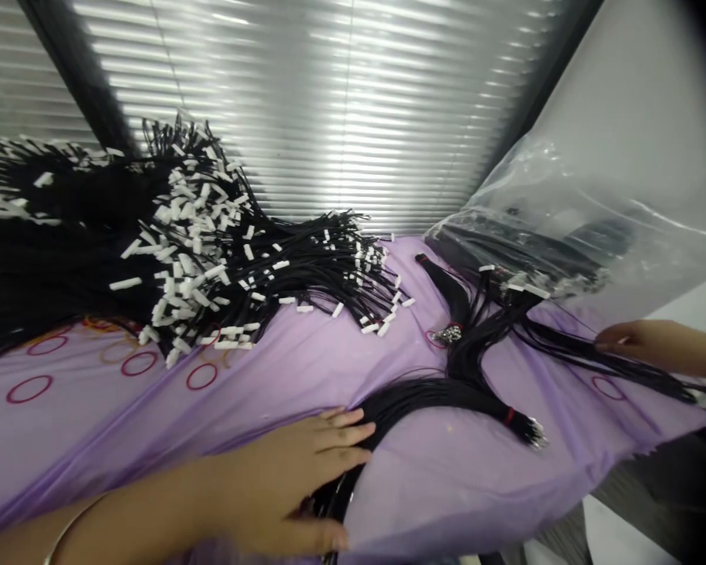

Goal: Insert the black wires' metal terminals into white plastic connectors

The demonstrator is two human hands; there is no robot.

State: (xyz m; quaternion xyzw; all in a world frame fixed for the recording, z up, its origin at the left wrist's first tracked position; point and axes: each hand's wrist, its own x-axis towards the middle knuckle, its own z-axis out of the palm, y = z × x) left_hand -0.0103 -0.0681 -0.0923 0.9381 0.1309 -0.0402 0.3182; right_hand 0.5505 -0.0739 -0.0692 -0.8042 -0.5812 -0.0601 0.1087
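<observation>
My left hand point(297, 479) lies near the front edge of the purple cloth point(306, 369), fingers together over one end of a bundle of thin black wires point(441, 392), thumb underneath it. That bundle curves right to a red band and metal tips point(533, 430). My right hand point(635, 341) comes in from the right edge, fingers closed on a loose strand group of black wires point(570, 345) that fans out from a second tied bundle point(464, 322).
A large heap of black wires with white tags point(188, 235) covers the left and middle back. Red rubber bands point(29, 388) lie scattered on the cloth. A clear plastic bag with more wires point(565, 227) sits at the back right. Window blinds stand behind.
</observation>
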